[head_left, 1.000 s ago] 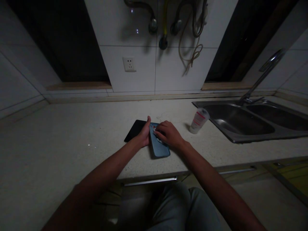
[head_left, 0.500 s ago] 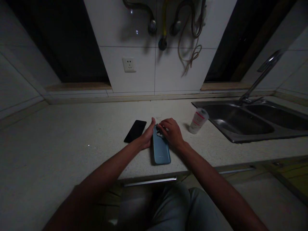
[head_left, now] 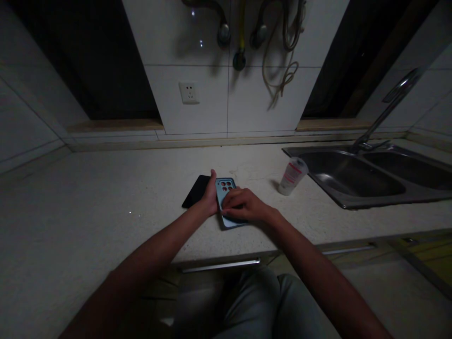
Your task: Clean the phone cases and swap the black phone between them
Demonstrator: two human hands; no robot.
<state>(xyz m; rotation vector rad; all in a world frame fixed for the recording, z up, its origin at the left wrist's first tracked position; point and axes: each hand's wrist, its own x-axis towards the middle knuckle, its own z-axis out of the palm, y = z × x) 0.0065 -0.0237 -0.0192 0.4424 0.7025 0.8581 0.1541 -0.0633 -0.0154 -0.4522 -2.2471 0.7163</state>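
Note:
A light-blue phone (head_left: pixel 230 224) lies tilted on the counter, back side up, with several round camera lenses at its far end. My left hand (head_left: pixel 211 197) grips its left edge, thumb pointing up. Across the back of the phone rests my right hand (head_left: pixel 243 203), its fingers curled and pressed together near the middle. Whatever those fingers hold, if anything, is hidden; a dark patch shows beneath them. Just left of my left hand, a black phone-like slab (head_left: pixel 197 190) lies flat, partly covered by that hand.
A clear plastic cup (head_left: pixel 293 176) with red print leans slightly to the right of my hands. Beyond it is a steel double sink (head_left: pixel 344 205) with a tap (head_left: pixel 384 110). A wall socket (head_left: pixel 189 92) and pipes are on the tiled wall behind the counter (head_left: pixel 106 188).
The light-blue phone has shifted up and left and its camera lenses have come into view. My right hand has slid from its far end down over the middle.

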